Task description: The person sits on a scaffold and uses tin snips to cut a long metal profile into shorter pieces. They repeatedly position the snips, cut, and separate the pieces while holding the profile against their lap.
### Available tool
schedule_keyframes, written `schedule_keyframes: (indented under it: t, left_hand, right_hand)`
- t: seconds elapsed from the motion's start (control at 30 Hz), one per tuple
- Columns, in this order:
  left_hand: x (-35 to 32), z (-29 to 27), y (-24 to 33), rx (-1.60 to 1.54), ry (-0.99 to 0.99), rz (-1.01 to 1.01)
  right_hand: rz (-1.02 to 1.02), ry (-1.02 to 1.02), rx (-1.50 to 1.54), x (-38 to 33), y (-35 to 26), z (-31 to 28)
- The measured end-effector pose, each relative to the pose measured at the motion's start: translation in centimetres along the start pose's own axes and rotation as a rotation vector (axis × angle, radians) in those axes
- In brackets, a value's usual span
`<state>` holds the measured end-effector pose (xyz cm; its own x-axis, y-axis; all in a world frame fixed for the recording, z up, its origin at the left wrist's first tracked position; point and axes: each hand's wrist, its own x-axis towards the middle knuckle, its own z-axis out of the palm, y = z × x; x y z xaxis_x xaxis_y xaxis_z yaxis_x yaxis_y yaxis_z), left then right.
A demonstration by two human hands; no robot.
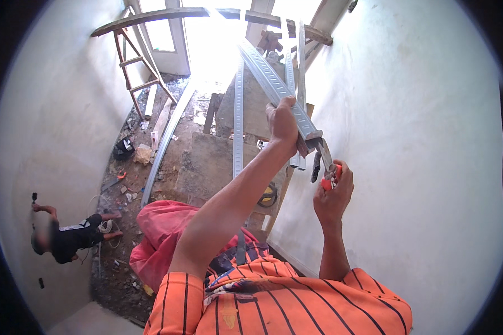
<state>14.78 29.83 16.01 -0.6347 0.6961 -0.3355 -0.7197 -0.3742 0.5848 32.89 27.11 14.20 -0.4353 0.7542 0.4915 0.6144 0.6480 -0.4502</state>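
Observation:
My left hand (284, 121) is closed round a long galvanized metal channel (270, 78) with slotted faces, which slants from the bright far side down toward my right. In my right hand (335, 194) are tin snips (326, 155) with red-orange handles, fingers wrapped round the grips. The blades reach up to the near end of the channel, where a bent flap of metal (314, 135) shows. How deep the blades bite cannot be made out. Behind the channel, a black-handled object (316, 167) is partly hidden.
Below lies a worn board worktop (204, 162) bearing another metal channel (238, 128) and a yellow-black coil-like item (268, 195). A wooden ladder (131, 61) leans left. Debris and a long metal strip (165, 148) cover the floor. Another person (75, 239) works at the left wall.

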Motion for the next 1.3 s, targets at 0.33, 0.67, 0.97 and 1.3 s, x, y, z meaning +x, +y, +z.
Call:
schedule_keyframes:
  t: [0.33, 0.67, 0.97, 1.3]
  left_hand:
    - [0.6, -0.5, -1.2, 0.044, 0.047, 0.024]
    - [0.8, -0.9, -1.6, 0.098, 0.076, 0.033]
    - [-0.3, -1.2, 1.2, -0.029, -0.014, -0.033]
    - [-2.6, -5.7, 11.7, -0.449, -0.451, -0.035]
  right_hand:
    - [0.038, -0.025, -0.062, -0.3, 0.5, 0.1]
    - [0.115, -0.057, 0.000, -0.4, 0.9, 0.7]
    - [0.298, -0.133, 0.311, 0.3, 2.7, 2.6]
    - [-0.408, 0.128, 0.598, 6.1, -8.2, 7.1]
